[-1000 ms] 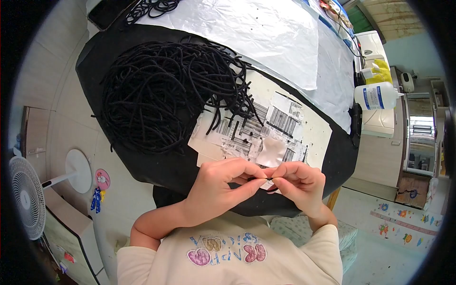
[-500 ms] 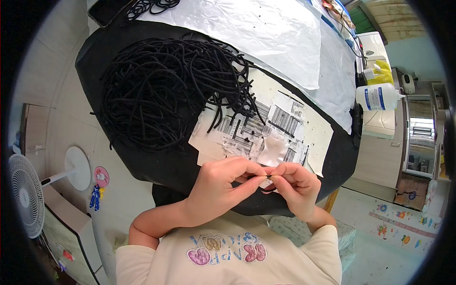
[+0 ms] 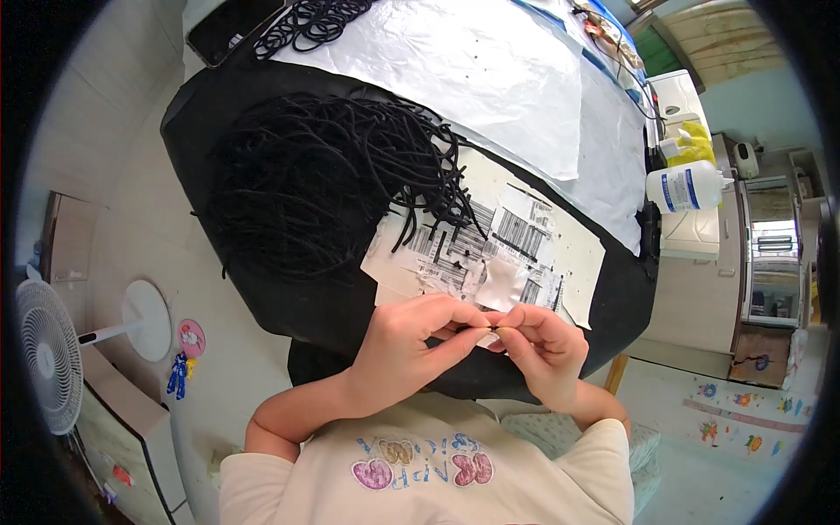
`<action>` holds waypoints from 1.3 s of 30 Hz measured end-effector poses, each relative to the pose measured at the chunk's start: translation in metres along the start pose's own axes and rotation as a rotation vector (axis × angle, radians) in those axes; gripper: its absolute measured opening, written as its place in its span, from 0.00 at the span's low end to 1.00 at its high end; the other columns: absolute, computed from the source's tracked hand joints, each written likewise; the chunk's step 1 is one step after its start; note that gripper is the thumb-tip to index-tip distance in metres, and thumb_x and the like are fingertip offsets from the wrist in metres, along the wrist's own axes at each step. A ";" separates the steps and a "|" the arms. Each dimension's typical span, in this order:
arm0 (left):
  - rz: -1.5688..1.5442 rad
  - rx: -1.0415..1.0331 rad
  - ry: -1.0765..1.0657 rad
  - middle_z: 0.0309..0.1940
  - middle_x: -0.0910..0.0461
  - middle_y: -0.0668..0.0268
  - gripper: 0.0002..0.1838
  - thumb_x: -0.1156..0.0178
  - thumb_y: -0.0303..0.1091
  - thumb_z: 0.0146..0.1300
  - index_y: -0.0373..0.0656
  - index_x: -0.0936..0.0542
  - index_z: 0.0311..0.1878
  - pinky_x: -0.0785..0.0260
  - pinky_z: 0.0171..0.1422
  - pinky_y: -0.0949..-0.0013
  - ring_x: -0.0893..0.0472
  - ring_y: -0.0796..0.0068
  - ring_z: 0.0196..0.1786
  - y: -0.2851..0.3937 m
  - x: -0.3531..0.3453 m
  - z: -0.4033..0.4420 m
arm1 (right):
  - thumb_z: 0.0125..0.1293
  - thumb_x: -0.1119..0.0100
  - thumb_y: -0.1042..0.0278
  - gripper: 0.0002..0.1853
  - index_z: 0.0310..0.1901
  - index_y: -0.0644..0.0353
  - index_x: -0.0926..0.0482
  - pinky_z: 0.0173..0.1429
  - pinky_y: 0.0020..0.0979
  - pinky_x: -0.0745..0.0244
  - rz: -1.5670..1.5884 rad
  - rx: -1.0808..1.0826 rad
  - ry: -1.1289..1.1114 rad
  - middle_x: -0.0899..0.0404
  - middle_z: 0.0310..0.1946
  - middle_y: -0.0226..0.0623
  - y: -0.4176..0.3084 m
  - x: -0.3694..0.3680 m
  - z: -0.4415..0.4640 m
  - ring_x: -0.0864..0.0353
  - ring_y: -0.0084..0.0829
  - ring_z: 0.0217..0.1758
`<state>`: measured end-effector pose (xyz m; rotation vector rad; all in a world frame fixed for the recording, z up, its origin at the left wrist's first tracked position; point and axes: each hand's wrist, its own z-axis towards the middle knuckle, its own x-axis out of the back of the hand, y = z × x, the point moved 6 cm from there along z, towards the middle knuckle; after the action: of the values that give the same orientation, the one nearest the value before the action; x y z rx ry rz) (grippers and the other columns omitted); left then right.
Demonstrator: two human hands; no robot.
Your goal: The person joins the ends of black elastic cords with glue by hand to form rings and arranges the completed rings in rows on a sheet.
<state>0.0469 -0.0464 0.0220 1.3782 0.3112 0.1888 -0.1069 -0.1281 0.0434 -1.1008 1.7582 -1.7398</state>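
Observation:
My left hand (image 3: 416,341) and my right hand (image 3: 549,352) meet fingertip to fingertip just above the near edge of the card. Both pinch a short black cord (image 3: 492,329), mostly hidden by the fingers. Beyond them lies a pale card (image 3: 577,271) covered in barcode labels, with a shiny whitish patch (image 3: 501,284) and small black scraps on it. A large heap of black cords (image 3: 297,175) spreads to the left, its loose ends reaching over the card.
White sheeting (image 3: 472,79) covers the far part of the black-covered table (image 3: 271,302). Looped black cords (image 3: 319,22) and a phone (image 3: 232,33) sit at the far left. A white bottle (image 3: 687,187) stands at the right. A fan (image 3: 50,359) is on the left.
My view has shifted slightly, moving the table and cord heap a little down in the picture. Both hands keep their pinch; the cord loop seen below the fingers earlier is now mostly out of sight.

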 end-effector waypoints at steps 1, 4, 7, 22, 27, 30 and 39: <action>-0.008 -0.007 0.009 0.37 0.14 0.60 0.05 0.33 0.19 0.62 0.33 0.15 0.41 0.18 0.43 0.76 0.13 0.76 0.37 0.001 0.001 -0.001 | 0.72 0.44 0.83 0.08 0.50 0.73 0.24 0.49 0.22 0.18 -0.020 0.004 -0.007 0.15 0.50 0.46 -0.001 0.000 -0.001 0.16 0.22 0.48; -0.108 0.007 0.008 0.36 0.15 0.63 0.04 0.34 0.20 0.63 0.34 0.17 0.41 0.19 0.44 0.76 0.14 0.77 0.36 0.002 0.005 -0.005 | 0.71 0.43 0.83 0.06 0.48 0.71 0.23 0.50 0.23 0.20 -0.070 0.079 -0.025 0.15 0.50 0.46 -0.019 -0.007 0.003 0.15 0.25 0.51; -0.391 0.095 -0.065 0.41 0.19 0.65 0.03 0.34 0.21 0.64 0.36 0.16 0.41 0.21 0.43 0.77 0.17 0.79 0.40 -0.001 0.011 -0.004 | 0.70 0.41 0.83 0.05 0.46 0.69 0.20 0.53 0.24 0.20 0.244 0.207 0.152 0.15 0.48 0.43 -0.048 -0.008 0.013 0.16 0.27 0.53; -0.691 -0.068 -0.072 0.44 0.28 0.70 0.08 0.36 0.28 0.68 0.43 0.18 0.49 0.34 0.46 0.75 0.27 0.81 0.42 0.016 0.079 0.008 | 0.64 0.34 0.78 0.05 0.41 0.64 0.16 0.45 0.19 0.25 0.179 -0.091 -0.440 0.18 0.34 0.28 -0.073 -0.078 0.101 0.20 0.16 0.39; -0.459 -0.164 0.341 0.42 0.27 0.69 0.15 0.44 0.28 0.75 0.37 0.25 0.61 0.36 0.32 0.80 0.30 0.86 0.30 0.023 0.149 0.011 | 0.61 0.34 0.77 0.02 0.36 0.64 0.18 0.31 0.16 0.34 -0.051 0.097 -0.201 0.21 0.28 0.24 -0.108 -0.084 0.185 0.28 0.12 0.29; -0.241 -0.226 0.489 0.41 0.24 0.69 0.12 0.43 0.25 0.72 0.38 0.22 0.57 0.37 0.32 0.82 0.28 0.86 0.30 0.027 0.179 0.001 | 0.64 0.34 0.72 0.07 0.40 0.65 0.15 0.42 0.18 0.27 -0.369 0.198 -0.112 0.16 0.33 0.27 -0.106 -0.083 0.260 0.21 0.13 0.37; 0.468 -0.160 0.518 0.40 0.20 0.69 0.10 0.34 0.16 0.57 0.42 0.15 0.40 0.38 0.32 0.81 0.29 0.86 0.28 0.036 0.208 -0.021 | 0.60 0.30 0.61 0.11 0.36 0.62 0.12 0.29 0.23 0.37 -0.530 0.110 -0.036 0.19 0.25 0.26 -0.062 -0.094 0.386 0.30 0.15 0.24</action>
<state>0.2381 0.0447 0.0323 1.2104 0.3868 0.9480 0.2611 -0.2901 0.0362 -1.6436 1.4064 -2.0635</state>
